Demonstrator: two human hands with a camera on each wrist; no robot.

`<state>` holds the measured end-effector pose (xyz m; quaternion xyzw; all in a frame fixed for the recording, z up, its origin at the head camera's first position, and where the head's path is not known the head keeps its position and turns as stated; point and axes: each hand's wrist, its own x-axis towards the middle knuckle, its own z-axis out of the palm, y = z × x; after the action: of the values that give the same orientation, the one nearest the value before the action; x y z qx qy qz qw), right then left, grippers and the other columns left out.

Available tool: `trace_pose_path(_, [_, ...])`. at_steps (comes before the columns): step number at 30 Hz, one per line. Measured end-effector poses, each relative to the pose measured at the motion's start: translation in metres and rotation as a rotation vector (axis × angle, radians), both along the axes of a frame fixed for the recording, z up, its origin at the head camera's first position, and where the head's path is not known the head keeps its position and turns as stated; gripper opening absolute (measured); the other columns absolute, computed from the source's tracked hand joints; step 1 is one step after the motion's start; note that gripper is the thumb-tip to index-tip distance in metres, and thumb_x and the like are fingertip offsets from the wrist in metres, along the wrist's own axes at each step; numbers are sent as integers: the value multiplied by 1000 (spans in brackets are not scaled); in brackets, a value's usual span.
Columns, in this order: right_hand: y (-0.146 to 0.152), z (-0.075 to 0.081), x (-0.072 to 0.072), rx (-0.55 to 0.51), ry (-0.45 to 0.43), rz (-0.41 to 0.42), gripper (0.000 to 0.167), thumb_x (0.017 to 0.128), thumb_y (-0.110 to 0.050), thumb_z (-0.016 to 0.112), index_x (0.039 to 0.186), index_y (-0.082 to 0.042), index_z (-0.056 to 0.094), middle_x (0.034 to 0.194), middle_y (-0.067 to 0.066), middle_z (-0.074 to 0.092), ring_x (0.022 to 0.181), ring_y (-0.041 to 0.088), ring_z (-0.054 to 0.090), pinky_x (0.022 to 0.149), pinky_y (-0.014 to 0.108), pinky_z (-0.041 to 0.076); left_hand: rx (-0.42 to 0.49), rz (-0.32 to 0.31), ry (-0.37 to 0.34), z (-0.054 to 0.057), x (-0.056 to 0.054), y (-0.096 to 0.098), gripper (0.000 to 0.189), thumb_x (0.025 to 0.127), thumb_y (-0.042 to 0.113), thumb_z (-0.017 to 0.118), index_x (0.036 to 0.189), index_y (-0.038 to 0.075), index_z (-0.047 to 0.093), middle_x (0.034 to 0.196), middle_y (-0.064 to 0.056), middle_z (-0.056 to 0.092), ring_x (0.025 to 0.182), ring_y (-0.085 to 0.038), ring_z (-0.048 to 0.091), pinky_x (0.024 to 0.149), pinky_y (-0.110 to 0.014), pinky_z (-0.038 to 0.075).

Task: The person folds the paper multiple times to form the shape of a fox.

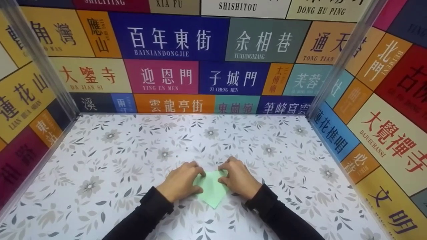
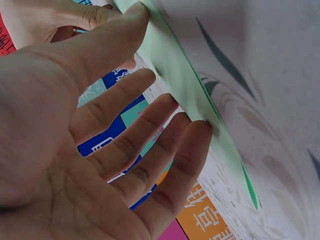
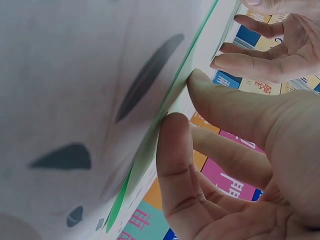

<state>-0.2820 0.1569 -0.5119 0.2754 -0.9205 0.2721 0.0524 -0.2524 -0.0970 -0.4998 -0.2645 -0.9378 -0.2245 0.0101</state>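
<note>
A sheet of light green paper [image 1: 213, 190], folded to a pointed shape, lies flat on the patterned table with its tip toward my body. On its left side my left hand [image 1: 182, 181] rests thumb and fingertips, spread apart and loosely bent; the left wrist view shows them touching the paper [image 2: 175, 70]. My right hand [image 1: 239, 176] touches the opposite side. In the right wrist view, its thumb and index fingertips press the paper [image 3: 172, 95] near its edge, a gap between them. A brighter green corner shows at the far end.
The white tabletop [image 1: 133, 160] has a grey leaf and flower print. Upright panels [image 1: 166, 40] covered in coloured place-name signs enclose the back and both sides, with clear strips [image 1: 343, 60] at the corners. Black sleeves [image 1: 143, 213] cover both forearms.
</note>
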Motion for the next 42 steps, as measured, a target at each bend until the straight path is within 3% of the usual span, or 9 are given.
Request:
trace_pose_path(13, [0, 1, -2, 27, -36, -21, 28, 90, -6, 99, 114, 3, 86, 108, 15, 76, 97, 29, 72, 88, 49, 65, 18, 0, 21, -3, -3, -1, 53, 82, 22, 106, 127, 6, 83, 123, -12, 80, 108, -34, 76, 90, -55, 70])
trace_pose_path(22, [1, 1, -6, 19, -73, -43, 29, 91, -9, 98, 113, -3, 80, 109, 12, 75, 94, 21, 66, 85, 43, 61, 28, -3, 56, -4, -7, -5, 51, 83, 20, 104, 127, 6, 83, 120, -12, 81, 107, -34, 76, 89, -54, 69])
trace_pose_path(29, [3, 1, -6, -16, -78, -56, 19, 94, -4, 93, 105, -10, 79, 108, 4, 82, 98, 21, 75, 89, 43, 64, 57, -17, 78, -4, -9, -7, 50, 86, 17, 101, 131, 6, 82, 116, -12, 82, 103, -33, 79, 90, -54, 69])
trace_pose_path(42, [3, 10, -1, -43, -21, -91, 13, 96, -6, 90, 103, -15, 84, 104, 1, 86, 98, 21, 80, 89, 46, 67, 120, 37, 55, 5, -12, -8, 29, 96, 14, 94, 124, 12, 86, 113, -7, 89, 103, -31, 85, 89, -52, 70])
